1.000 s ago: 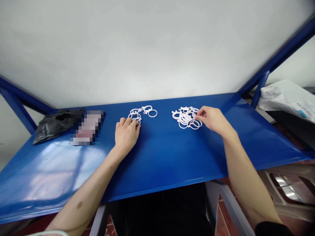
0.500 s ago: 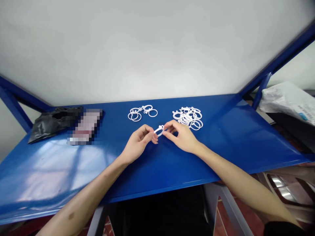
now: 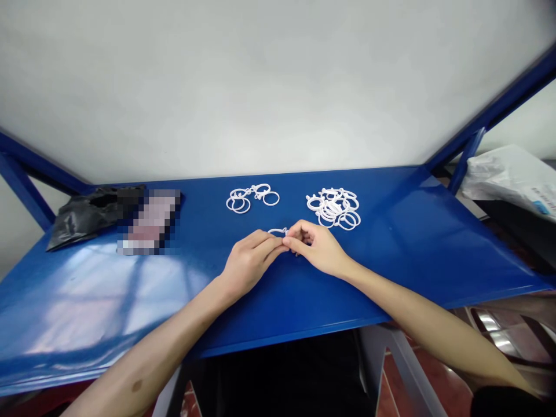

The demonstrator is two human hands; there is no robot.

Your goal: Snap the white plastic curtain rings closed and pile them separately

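Note:
A white plastic ring with a small eyelet is pinched between my two hands over the middle of the blue table. My left hand closes on it from the left, fingers pressed together. From the right, my right hand grips it by thumb and fingertips near the eyelet. The fingers cover most of the ring. Behind my right hand lies a pile of similar white rings. A smaller group of white rings rests behind my left hand, several of them overlapping.
At the left lie a black plastic bag and a blurred flat object. Behind the table stands a pale wall, with blue frame bars at the sides. A white plastic package sits beyond the right edge.
My hands have come closer together around the ring. My left fingers have closed over it, and less of the ring shows. The rings on the table lie as before.

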